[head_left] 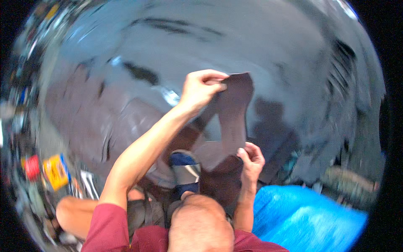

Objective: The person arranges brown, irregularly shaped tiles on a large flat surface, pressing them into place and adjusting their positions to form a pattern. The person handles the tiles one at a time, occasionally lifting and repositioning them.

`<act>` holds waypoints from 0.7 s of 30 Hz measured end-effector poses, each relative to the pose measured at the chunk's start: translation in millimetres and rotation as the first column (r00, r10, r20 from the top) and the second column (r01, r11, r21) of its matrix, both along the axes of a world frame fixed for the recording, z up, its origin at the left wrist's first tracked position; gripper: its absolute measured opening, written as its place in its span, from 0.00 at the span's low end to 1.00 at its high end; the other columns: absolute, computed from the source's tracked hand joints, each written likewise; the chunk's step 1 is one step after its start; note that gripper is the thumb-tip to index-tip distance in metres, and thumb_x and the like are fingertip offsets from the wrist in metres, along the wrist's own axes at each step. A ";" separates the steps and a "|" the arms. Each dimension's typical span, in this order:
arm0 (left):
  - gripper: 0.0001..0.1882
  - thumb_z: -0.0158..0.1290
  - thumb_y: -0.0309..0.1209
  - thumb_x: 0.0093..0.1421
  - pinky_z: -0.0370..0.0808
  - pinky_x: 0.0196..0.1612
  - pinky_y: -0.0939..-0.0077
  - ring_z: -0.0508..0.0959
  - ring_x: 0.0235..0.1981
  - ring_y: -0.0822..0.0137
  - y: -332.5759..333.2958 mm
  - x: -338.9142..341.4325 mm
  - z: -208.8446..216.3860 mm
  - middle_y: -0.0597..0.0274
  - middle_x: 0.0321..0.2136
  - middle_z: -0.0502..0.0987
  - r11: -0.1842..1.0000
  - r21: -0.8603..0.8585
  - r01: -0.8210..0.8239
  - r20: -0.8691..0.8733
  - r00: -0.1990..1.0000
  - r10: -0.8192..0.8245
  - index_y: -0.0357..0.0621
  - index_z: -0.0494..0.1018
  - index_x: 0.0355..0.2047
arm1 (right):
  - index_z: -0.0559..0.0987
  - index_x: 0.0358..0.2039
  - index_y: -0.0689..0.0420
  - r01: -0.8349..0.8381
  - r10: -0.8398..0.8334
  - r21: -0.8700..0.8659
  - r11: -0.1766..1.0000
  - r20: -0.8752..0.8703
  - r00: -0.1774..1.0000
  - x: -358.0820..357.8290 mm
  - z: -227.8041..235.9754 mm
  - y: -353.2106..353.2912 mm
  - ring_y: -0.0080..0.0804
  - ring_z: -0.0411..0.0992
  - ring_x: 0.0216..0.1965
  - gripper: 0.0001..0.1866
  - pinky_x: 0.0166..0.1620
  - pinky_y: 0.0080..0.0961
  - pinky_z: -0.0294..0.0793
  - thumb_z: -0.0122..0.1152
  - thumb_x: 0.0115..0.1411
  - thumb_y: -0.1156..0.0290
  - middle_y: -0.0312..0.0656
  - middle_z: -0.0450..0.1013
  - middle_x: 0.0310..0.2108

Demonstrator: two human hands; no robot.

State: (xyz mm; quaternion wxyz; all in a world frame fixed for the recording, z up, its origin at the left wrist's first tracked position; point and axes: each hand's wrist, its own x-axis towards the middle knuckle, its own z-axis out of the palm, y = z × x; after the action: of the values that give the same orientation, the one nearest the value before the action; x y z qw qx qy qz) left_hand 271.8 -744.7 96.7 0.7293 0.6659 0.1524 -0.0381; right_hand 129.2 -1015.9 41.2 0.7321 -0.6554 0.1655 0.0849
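Glossy dark sheet (252,42) spread wide; blue tarp (306,218) near right. Brown strip (235,111) mid-scene, raised above the sheet: probably light, floppy; best taken by edges. Left hand (199,89) pinches its far left corner, right hand (252,161) its near right edge. Yellow package (56,172) near left; print unreadable.

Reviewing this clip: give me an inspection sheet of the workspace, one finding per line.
Surface: large dark glossy sheet, creased in places, with reflections.
Things in hand: dark brown strip, held between both hands.
Clutter: yellow box and red item at left; other pieces too blurred to tell.
Hands: left hand pinches the strip's upper end; right hand pinches near its lower end.
Cables: nothing seen.
Surroundings: bright blue covering at lower right.
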 end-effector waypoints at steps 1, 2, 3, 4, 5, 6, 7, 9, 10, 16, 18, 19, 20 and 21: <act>0.16 0.66 0.19 0.56 0.79 0.50 0.74 0.82 0.43 0.70 -22.2 12.5 -16.4 0.60 0.42 0.84 0.997 -0.073 0.009 0.003 1.000 -0.009 0.38 0.83 0.46 | 0.82 0.48 0.63 0.082 -0.083 -0.006 0.997 -0.006 0.997 -4.1 0.7 -7.6 0.24 0.80 0.38 0.15 0.41 0.23 0.83 0.69 0.60 0.83 0.39 0.83 0.39; 0.15 0.66 0.20 0.56 0.79 0.49 0.75 0.81 0.43 0.72 -42.0 23.2 -27.1 0.61 0.41 0.84 0.996 -0.077 0.035 -0.020 0.999 -0.037 0.38 0.83 0.46 | 0.82 0.46 0.63 0.175 -0.176 -0.015 0.984 -0.031 0.984 -8.8 2.0 -14.7 0.25 0.81 0.38 0.13 0.42 0.23 0.83 0.69 0.60 0.82 0.41 0.83 0.40; 0.16 0.67 0.21 0.56 0.78 0.47 0.76 0.81 0.41 0.73 -62.2 32.2 -37.7 0.61 0.40 0.84 0.995 -0.062 0.077 -0.004 0.997 -0.077 0.38 0.83 0.46 | 0.83 0.46 0.63 0.240 -0.240 -0.018 0.971 -0.038 0.970 -14.9 3.0 -22.3 0.25 0.81 0.37 0.12 0.42 0.22 0.83 0.69 0.61 0.82 0.40 0.83 0.39; 0.15 0.67 0.20 0.56 0.78 0.47 0.77 0.81 0.39 0.74 -83.6 39.8 -46.5 0.62 0.39 0.84 0.983 -0.129 0.129 0.008 0.992 -0.129 0.38 0.83 0.45 | 0.83 0.45 0.63 0.283 -0.286 -0.063 0.957 -0.040 0.958 -22.0 0.2 -31.6 0.25 0.81 0.37 0.11 0.42 0.22 0.83 0.69 0.61 0.81 0.40 0.83 0.38; 0.15 0.67 0.20 0.56 0.78 0.46 0.77 0.81 0.38 0.74 -101.6 41.5 -52.4 0.63 0.38 0.84 0.969 -0.184 0.163 0.011 0.986 -0.164 0.38 0.83 0.45 | 0.83 0.45 0.63 0.308 -0.314 -0.097 0.946 -0.053 0.948 -31.8 -3.6 -37.1 0.24 0.81 0.37 0.11 0.42 0.22 0.82 0.69 0.62 0.80 0.39 0.83 0.37; 0.14 0.67 0.20 0.56 0.78 0.46 0.79 0.81 0.37 0.75 -125.2 42.2 -57.5 0.64 0.37 0.84 0.961 -0.179 0.211 0.003 0.977 -0.213 0.38 0.84 0.44 | 0.83 0.45 0.63 0.367 -0.371 -0.086 0.926 -0.043 0.928 -41.8 -14.1 -44.6 0.23 0.81 0.37 0.11 0.43 0.21 0.81 0.70 0.62 0.79 0.38 0.83 0.36; 0.13 0.66 0.19 0.56 0.78 0.46 0.80 0.80 0.36 0.76 -143.7 43.0 -61.7 0.66 0.35 0.84 0.957 -0.162 0.241 0.000 0.970 -0.244 0.38 0.84 0.43 | 0.84 0.44 0.63 0.418 -0.424 -0.140 0.898 -0.018 0.905 -49.6 -22.0 -51.0 0.22 0.80 0.36 0.11 0.43 0.20 0.81 0.70 0.62 0.79 0.38 0.83 0.36; 0.14 0.67 0.19 0.56 0.78 0.45 0.80 0.80 0.35 0.77 -171.4 40.5 -68.9 0.64 0.35 0.85 0.944 -0.119 0.308 0.028 0.951 -0.307 0.38 0.84 0.43 | 0.84 0.44 0.62 0.488 -0.498 -0.239 0.839 0.020 0.867 -67.2 -34.0 -56.2 0.21 0.80 0.36 0.10 0.43 0.19 0.80 0.71 0.61 0.78 0.37 0.82 0.36; 0.14 0.67 0.20 0.56 0.78 0.46 0.80 0.80 0.36 0.76 -183.4 38.7 -70.6 0.62 0.37 0.85 0.936 -0.091 0.341 0.003 0.939 -0.343 0.39 0.85 0.44 | 0.83 0.40 0.60 0.542 -0.550 -0.232 0.808 0.036 0.835 -72.7 -39.6 -57.4 0.19 0.78 0.34 0.09 0.42 0.18 0.78 0.73 0.60 0.77 0.35 0.81 0.34; 0.17 0.69 0.21 0.55 0.79 0.46 0.77 0.81 0.38 0.74 -211.5 39.9 -76.2 0.59 0.42 0.86 0.923 -0.065 0.380 -0.018 0.924 -0.381 0.41 0.85 0.46 | 0.79 0.36 0.57 0.634 -0.635 -0.318 0.705 0.116 0.764 -77.3 -55.4 -65.4 0.18 0.74 0.32 0.10 0.36 0.19 0.73 0.74 0.59 0.75 0.33 0.79 0.31; 0.17 0.69 0.22 0.55 0.79 0.45 0.79 0.81 0.37 0.75 -211.3 45.2 -79.4 0.61 0.41 0.86 0.928 -0.043 0.371 -0.022 0.928 -0.372 0.42 0.85 0.46 | 0.79 0.36 0.57 0.625 -0.630 -0.331 0.706 0.110 0.769 -71.5 -60.5 -70.7 0.19 0.75 0.32 0.10 0.37 0.19 0.73 0.74 0.58 0.75 0.34 0.79 0.31; 0.18 0.70 0.22 0.55 0.79 0.46 0.79 0.82 0.38 0.75 -211.3 45.9 -81.0 0.61 0.41 0.86 0.925 -0.003 0.380 -0.042 0.924 -0.379 0.41 0.85 0.47 | 0.79 0.36 0.58 0.636 -0.637 -0.313 0.706 0.112 0.763 -70.5 -61.9 -71.8 0.19 0.75 0.32 0.10 0.37 0.20 0.74 0.74 0.58 0.75 0.34 0.79 0.31; 0.18 0.70 0.23 0.55 0.78 0.47 0.79 0.82 0.39 0.74 -211.4 46.7 -82.4 0.60 0.41 0.86 0.922 0.040 0.384 -0.062 0.922 -0.382 0.40 0.84 0.47 | 0.78 0.36 0.58 0.643 -0.642 -0.292 0.708 0.113 0.759 -69.1 -63.7 -73.3 0.19 0.75 0.32 0.10 0.38 0.20 0.74 0.74 0.58 0.75 0.35 0.79 0.31; 0.18 0.70 0.23 0.55 0.78 0.48 0.79 0.82 0.40 0.74 -211.1 47.5 -83.7 0.60 0.42 0.86 0.918 0.082 0.388 -0.081 0.921 -0.382 0.38 0.84 0.48 | 0.78 0.35 0.58 0.648 -0.645 -0.272 0.711 0.114 0.755 -68.3 -65.2 -74.6 0.20 0.75 0.33 0.10 0.38 0.20 0.74 0.74 0.58 0.75 0.35 0.79 0.31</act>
State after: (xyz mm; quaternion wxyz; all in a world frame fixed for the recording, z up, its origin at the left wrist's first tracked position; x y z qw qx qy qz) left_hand 319.4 -955.8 13.1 0.6692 0.7159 0.0432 -0.1945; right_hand 60.9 -1090.5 -24.0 0.6099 -0.6579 0.3909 -0.2057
